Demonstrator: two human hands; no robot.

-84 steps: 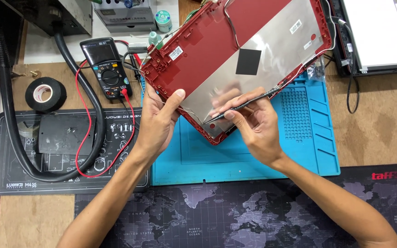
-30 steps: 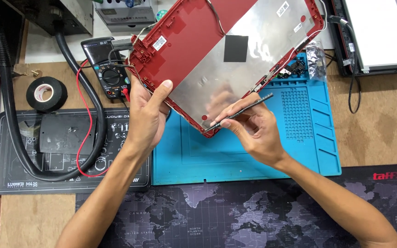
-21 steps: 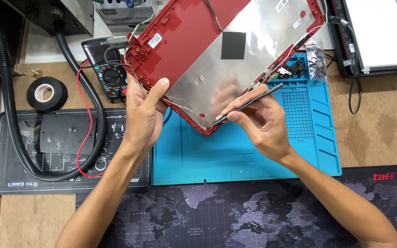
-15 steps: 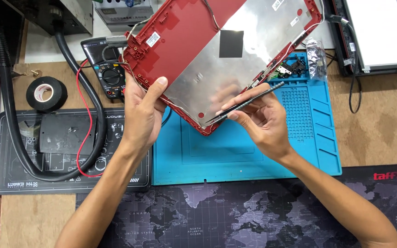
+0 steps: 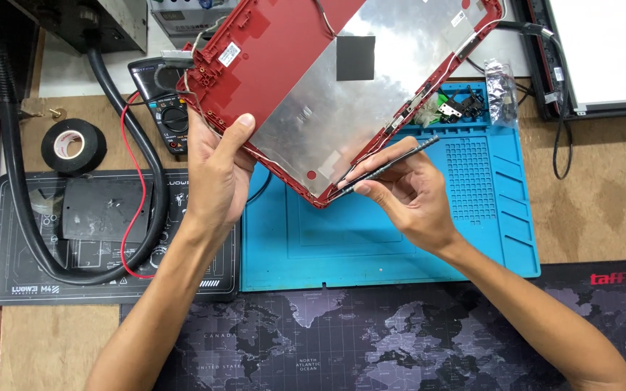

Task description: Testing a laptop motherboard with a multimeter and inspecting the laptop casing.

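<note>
A red laptop lid shell [image 5: 284, 51], lined with silver foil and a black square patch, is tilted up over a blue silicone work mat [image 5: 371, 239]. My left hand [image 5: 215, 174] grips the shell's lower left edge, thumb on the inside. My right hand [image 5: 407, 192] holds a thin dark pry tool [image 5: 393, 161], its tip at the shell's lowest corner along the right edge. A thin cable runs along that edge of the shell.
A multimeter [image 5: 164, 108] with red leads sits behind the left hand. A black tape roll [image 5: 74, 145], a black mat [image 5: 103, 232] and a thick black hose [image 5: 16, 174] lie at left. Small parts [image 5: 458, 107] sit in the blue mat's tray. A screen panel [image 5: 603, 51] lies at right.
The shell has been lifted and tilted further up and to the left. The left hand shifted along its edge; the right hand with the tool stayed at the lower corner.
</note>
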